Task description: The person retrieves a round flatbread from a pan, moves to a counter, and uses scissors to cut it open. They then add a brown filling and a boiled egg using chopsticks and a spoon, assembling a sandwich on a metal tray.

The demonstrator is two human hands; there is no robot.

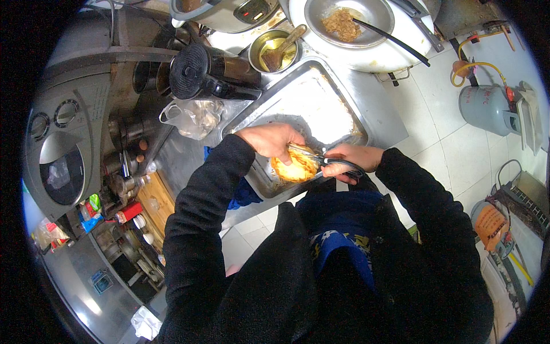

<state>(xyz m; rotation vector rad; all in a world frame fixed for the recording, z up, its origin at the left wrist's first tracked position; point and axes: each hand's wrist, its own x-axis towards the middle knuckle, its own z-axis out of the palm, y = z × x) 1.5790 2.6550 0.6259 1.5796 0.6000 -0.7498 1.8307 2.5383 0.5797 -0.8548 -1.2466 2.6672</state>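
My left hand (277, 142) grips a round, golden-browned flatbread (296, 165) by its upper left side, above the near part of a metal tray (361, 120). From the right, my right hand (354, 157) holds scissors (342, 161) by their black handles. Their metal blades reach the bread's upper right edge; how deep they go in is hard to tell. Brown crumbs and an oily film mark the tray, and glare whitens much of its floor.
Beyond the tray stand an oil pot (253, 53) with a brush (283, 48) and a metal bowl (378, 26) of brown filling. A black kettle (189, 71) and a plastic bag (195, 120) are to the left. A gas cylinder (483, 107) stands at right.
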